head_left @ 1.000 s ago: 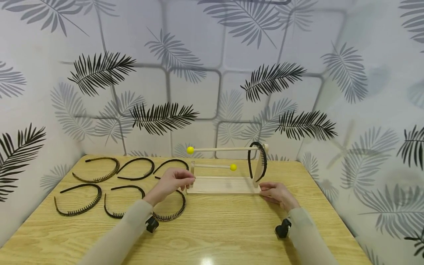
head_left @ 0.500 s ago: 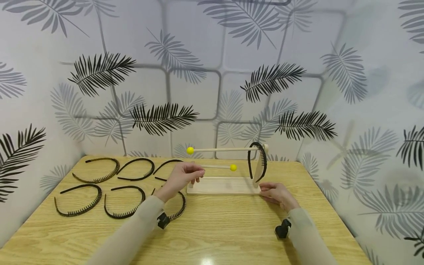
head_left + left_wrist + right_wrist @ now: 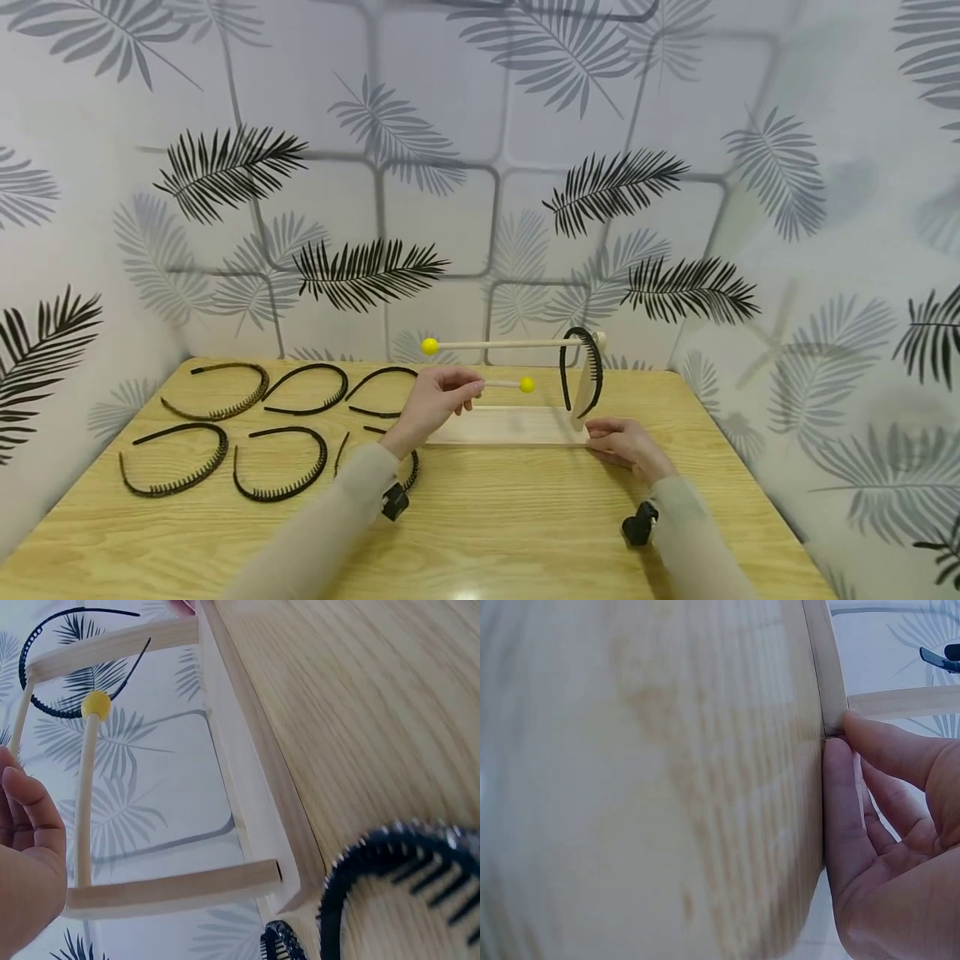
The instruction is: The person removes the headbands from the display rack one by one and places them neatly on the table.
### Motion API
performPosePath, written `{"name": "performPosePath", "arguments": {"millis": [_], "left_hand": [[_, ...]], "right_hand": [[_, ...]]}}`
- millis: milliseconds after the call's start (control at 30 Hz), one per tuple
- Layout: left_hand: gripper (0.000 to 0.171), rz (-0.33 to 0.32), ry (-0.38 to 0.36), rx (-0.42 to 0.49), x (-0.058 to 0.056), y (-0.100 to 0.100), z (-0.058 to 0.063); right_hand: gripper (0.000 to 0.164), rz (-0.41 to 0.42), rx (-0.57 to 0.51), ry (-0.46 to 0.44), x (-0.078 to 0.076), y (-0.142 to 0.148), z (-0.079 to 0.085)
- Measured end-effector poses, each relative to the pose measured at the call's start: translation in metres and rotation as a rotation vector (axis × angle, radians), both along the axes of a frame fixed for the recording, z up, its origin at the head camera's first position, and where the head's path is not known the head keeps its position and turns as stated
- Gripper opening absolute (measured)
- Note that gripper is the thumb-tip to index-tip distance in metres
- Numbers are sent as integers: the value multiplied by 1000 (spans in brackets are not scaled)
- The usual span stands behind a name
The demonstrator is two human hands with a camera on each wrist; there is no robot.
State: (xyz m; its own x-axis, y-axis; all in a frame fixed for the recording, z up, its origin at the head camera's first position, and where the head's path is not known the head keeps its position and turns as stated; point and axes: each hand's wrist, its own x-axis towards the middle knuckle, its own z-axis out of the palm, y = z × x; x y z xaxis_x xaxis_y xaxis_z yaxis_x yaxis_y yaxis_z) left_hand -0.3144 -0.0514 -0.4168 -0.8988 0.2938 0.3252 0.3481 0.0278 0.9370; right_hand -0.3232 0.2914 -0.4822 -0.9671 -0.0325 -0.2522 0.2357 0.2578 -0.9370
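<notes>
A pale wooden headband stand with two yellow-tipped rods stands on the table. One black toothed headband hangs on the upper rod, by the right post. My left hand is in front of the lower rod, hiding its left part, with fingers loosely bent and nothing seen in them. In the left wrist view, the hand is beside the rods, clear of the lower one. At the base's right end, my right hand pinches the corner; the right wrist view shows thumb and finger there.
Several toothed headbands lie in two rows on the table's left, among them a brown one and a black one. My left forearm partly covers the nearest headband. A leaf-patterned curtain stands behind the table.
My left hand has moved right and slightly up from the stand's left post to the front of the lower rod. The right hand stays at the base's corner.
</notes>
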Motion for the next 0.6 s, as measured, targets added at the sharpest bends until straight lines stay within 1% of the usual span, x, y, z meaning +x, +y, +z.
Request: {"name": "performPosePath", "arguments": {"millis": [133,167,333,600], "left_hand": [[18,3,1,44,-1,11,2],[18,6,4,55,-4,14,-1],[16,18,6,100,-7,22,0],[16,29,0,113,-9,34,3]], "right_hand": [[50,1,6,-3,0,2,0],[51,0,3,-2,0,2,0],[51,8,7,0,-1,1,0],[50,-7,-5,-10,0,0,0]]}}
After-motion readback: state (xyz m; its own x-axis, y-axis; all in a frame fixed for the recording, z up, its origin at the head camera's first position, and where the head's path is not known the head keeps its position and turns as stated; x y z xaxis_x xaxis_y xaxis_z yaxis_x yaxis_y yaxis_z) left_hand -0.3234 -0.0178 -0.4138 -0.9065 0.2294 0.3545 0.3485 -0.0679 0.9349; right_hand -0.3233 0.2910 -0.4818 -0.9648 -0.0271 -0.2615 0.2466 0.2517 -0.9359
